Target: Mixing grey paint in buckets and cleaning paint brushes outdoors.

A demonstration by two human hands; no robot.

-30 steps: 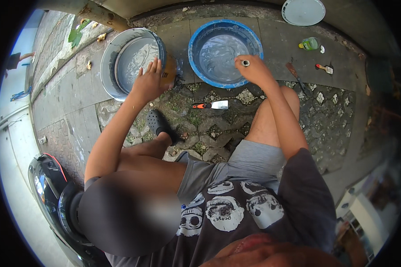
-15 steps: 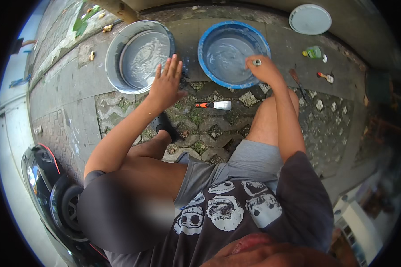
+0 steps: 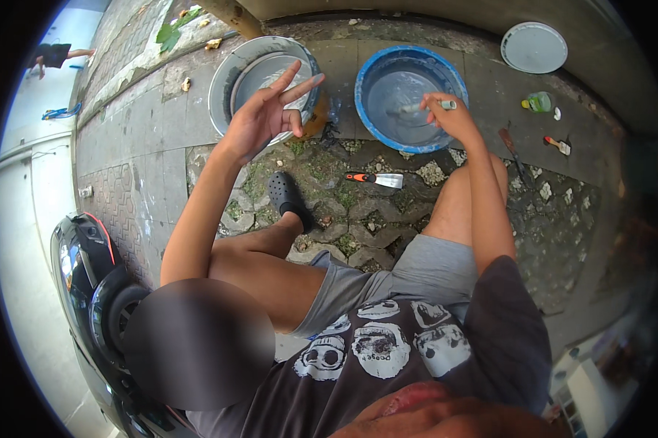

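My right hand (image 3: 453, 120) grips a pale rod-like handle (image 3: 448, 105) over the blue basin (image 3: 359, 98). The handle's other end reaches toward the grey liquid (image 3: 394, 87) in the basin, and its tip is too blurred to name. My left hand (image 3: 270, 113) is raised in front of the pale round tub (image 3: 219, 91), fingers spread and nothing in them. Smeared grey-white material lies inside that tub, partly hidden by the hand. Nearer to me, a putty knife (image 3: 375, 179) with an orange and black handle rests on the paving.
Right of the basin lie a brown-handled tool (image 3: 515, 153), a red-handled paintbrush (image 3: 557, 145) and a green bottle (image 3: 538, 102). A round white lid (image 3: 534, 47) is by the wall. A black motorbike (image 3: 88, 270) stands at left. Another person (image 3: 51, 55) shows far left.
My left hand has turned from flat with fingers together to spread fingers, palm showing. My right hand still holds the pale handle, now tipped more sideways. The whole view has shifted slightly.
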